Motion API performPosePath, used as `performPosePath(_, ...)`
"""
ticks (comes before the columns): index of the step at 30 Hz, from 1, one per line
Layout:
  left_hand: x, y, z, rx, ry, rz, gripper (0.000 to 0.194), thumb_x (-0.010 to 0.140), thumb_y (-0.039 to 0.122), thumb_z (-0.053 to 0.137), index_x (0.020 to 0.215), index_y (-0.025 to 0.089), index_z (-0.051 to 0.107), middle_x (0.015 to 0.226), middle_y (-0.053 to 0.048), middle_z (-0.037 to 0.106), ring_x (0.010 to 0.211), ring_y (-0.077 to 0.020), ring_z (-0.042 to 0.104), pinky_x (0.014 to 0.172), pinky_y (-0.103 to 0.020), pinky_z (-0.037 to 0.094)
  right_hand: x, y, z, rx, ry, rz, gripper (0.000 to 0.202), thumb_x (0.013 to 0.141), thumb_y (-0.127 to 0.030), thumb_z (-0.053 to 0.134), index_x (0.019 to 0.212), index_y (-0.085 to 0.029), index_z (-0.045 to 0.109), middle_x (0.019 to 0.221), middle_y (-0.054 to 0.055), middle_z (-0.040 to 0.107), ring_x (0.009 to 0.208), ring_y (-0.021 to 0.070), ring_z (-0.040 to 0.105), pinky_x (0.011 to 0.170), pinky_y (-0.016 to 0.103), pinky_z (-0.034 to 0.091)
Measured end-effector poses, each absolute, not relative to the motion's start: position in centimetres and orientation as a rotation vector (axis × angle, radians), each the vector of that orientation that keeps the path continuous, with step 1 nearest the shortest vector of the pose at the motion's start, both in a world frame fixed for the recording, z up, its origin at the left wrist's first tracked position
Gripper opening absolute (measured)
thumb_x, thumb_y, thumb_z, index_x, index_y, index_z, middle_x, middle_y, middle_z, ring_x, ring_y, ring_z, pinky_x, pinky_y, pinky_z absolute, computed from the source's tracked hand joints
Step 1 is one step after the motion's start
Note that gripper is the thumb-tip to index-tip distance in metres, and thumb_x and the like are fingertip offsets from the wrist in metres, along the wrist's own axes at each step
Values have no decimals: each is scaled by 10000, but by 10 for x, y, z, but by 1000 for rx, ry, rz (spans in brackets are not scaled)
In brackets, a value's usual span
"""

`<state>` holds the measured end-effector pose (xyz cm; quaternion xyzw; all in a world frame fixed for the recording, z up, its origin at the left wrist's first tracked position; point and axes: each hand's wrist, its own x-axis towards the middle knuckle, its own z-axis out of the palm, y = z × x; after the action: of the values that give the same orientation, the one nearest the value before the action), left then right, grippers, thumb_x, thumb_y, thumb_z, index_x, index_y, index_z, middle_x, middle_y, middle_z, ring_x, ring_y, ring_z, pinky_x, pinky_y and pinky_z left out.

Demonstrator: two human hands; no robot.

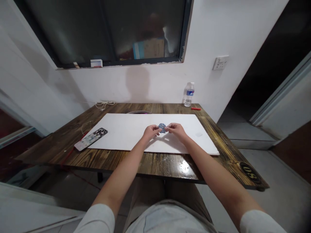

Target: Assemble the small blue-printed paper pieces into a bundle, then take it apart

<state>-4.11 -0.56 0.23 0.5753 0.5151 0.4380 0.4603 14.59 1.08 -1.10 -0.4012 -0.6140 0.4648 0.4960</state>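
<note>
Between my two hands is a small, flat blue piece with pale markings (162, 127); its exact kind is too small to make out. My left hand (151, 131) pinches its left edge between thumb and fingers. On the opposite edge, my right hand (176, 129) grips it the same way. Both hands are just above a white board (121, 129) lying on the wooden table, and their shadows fall on it. Near the board's right side rests a small clear, flat scrap (199, 134).
A phone in a patterned case (91, 139) overlaps the board's left edge. At the back stand a water bottle (189, 94) and a red pen-like stick (196, 109). A white cable (105, 104) lies back left. The wooden table (109, 158) has a round "80" plate (250, 172).
</note>
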Motion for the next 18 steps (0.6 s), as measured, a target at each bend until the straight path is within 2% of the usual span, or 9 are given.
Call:
performPosePath(4,-42,-6,2,1494,1259,1049,321,640,410,780,736,155,609,646,-11,624,578,-128,594,528,-232,422,145,13,-13,-1037,-1507,1053,456,548,-597,802,634,-176,651,603,30,657,562,138,540,565,267,411)
performPosePath(11,-43,-9,6,1616,1179,977,395,639,489,781,735,153,598,641,-17,626,599,-135,602,552,-232,431,142,12,-13,-1013,-1501,1064,529,482,-624,816,558,-199,511,490,-30,549,498,118,474,509,249,337)
performPosePath(14,-43,-9,5,1658,1112,955,417,643,514,776,732,152,588,632,-17,624,603,-137,608,566,-234,436,141,12,-13,-982,-1507,1132,555,459,-624,823,536,-207,464,479,-27,553,491,121,484,510,250,342)
performPosePath(18,-44,-6,3,1705,1060,962,400,645,493,778,728,150,589,621,-16,624,590,-135,608,564,-235,439,144,12,-12,-993,-1547,1135,526,491,-592,821,495,-199,470,488,-5,583,498,122,502,530,255,364)
